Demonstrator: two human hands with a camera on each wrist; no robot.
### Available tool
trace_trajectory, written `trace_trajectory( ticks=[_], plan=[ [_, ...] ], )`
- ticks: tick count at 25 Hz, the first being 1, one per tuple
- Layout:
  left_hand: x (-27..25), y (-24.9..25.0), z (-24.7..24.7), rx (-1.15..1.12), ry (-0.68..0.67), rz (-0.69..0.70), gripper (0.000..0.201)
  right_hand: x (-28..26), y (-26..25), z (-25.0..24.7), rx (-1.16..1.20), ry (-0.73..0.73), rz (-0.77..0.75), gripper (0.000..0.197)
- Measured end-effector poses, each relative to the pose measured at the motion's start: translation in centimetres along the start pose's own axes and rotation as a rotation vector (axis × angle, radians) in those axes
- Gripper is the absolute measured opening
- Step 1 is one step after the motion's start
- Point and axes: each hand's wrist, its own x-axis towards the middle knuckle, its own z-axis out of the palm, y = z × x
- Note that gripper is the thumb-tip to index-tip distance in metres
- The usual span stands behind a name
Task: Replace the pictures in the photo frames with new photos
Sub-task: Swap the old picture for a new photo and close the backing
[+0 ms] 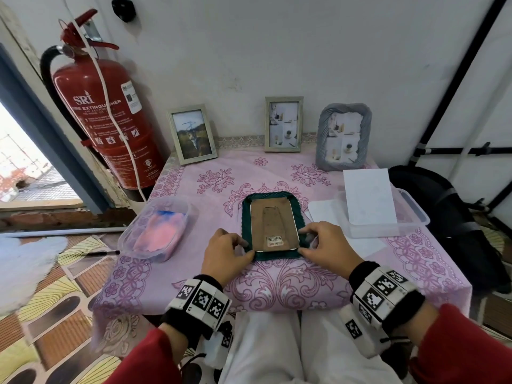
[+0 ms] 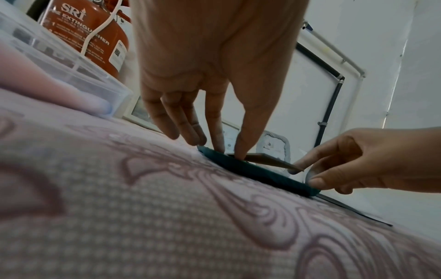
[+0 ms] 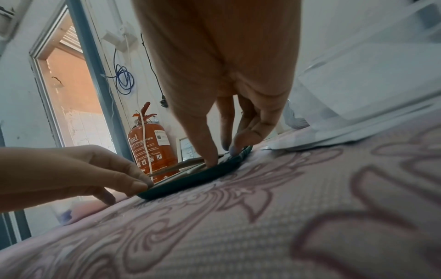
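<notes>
A dark teal photo frame [image 1: 246, 220] lies face down on the pink flowered tablecloth, its brown backing board [image 1: 273, 220] with a barcode sticker facing up. My left hand [image 1: 248, 248] pinches the frame's near left corner, and my right hand [image 1: 303, 242] pinches its near right corner. In the left wrist view the left hand [image 2: 224, 149] has its fingertips on the frame [image 2: 257, 173], and the board [image 2: 269, 160] is tilted up at its near edge. In the right wrist view the right hand's [image 3: 222, 156] thumb is at the frame [image 3: 190, 183] beneath the raised board.
Three upright frames stand along the wall: a silver one with a landscape [image 1: 192, 134], a silver one with a collage [image 1: 283, 124], a grey one [image 1: 343, 137]. Clear tubs sit at left [image 1: 127, 231] and right [image 1: 415, 214], the right one under a white sheet [image 1: 370, 196]. A fire extinguisher [image 1: 110, 120] stands left.
</notes>
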Motion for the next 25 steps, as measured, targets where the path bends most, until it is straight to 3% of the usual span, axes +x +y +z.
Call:
trace_trajectory(
  ticks=[13, 21, 25],
  plan=[
    [-0.7, -0.1, 1.8, -0.338, 0.149, -0.106, 0.015, -0.4, 0.3, 0.9, 0.209, 0.142, 0.036, 0.036],
    [-1.1, -0.3, 1.8, -0.378, 0.181, 0.002, 0.013, -0.6, 0.3, 1.2, 0.246, 0.184, 0.028, 0.032],
    [-1.2, 0.2, 2.1, -0.308, 0.132, 0.084, 0.014, -0.6, 0.4, 1.3, 0.253, 0.180, 0.016, 0.030]
  ],
)
